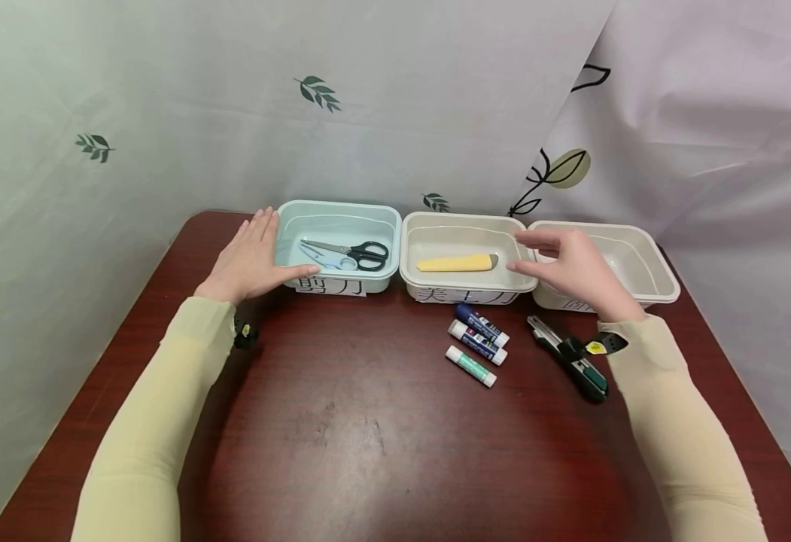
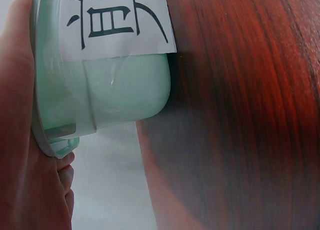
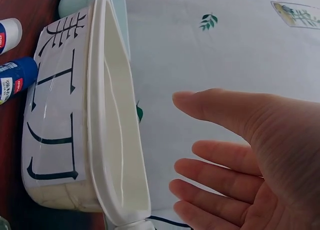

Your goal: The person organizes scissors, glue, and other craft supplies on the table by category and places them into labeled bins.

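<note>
Left hand, straight-fingered, touches the left tray; right hand, grip wide and empty, hangs near a yellow cutter in the middle tray, which a low sweep could jolt.

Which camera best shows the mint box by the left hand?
The head view: it shows nearly the whole mint box, black scissors inside. The left wrist view shows only part of its outside and label, close up; the right wrist view, just a sliver at the top.
</note>
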The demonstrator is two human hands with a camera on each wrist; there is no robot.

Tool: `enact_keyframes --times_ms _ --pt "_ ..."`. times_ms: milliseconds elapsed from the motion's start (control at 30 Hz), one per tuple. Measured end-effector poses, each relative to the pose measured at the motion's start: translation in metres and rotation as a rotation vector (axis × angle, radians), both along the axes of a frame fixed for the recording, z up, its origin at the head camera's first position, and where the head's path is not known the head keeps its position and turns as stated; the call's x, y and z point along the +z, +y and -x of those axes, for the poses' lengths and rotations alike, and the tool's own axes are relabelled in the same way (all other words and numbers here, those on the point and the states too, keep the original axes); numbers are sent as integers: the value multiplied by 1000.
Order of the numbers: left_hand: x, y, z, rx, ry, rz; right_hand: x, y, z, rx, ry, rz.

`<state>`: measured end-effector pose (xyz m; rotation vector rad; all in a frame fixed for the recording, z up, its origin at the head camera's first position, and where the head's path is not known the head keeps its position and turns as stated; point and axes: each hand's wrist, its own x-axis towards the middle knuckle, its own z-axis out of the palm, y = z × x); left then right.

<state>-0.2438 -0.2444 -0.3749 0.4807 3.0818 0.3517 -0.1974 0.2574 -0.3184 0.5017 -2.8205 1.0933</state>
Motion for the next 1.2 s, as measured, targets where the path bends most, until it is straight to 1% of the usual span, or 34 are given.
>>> enact_keyframes --times_ms 200,400,633,867,1067,1200 --pt "0 0 0 2 -3 9 3 4 -10 -37 -12 -28" --pt "1 0 1 5 -3 12 1 11 -17 -32 21 -52" --pt "1 1 1 2 -2 15 0 17 -29 -44 16 -25" --pt "3 2 1 2 -2 19 -2 25 -43 -61 35 -36" --pt "3 2 0 7 -9 14 -8 32 -53 -86 -16 -5" --pt "2 2 0 9 -8 13 -9 37 -60 -100 -29 -20"
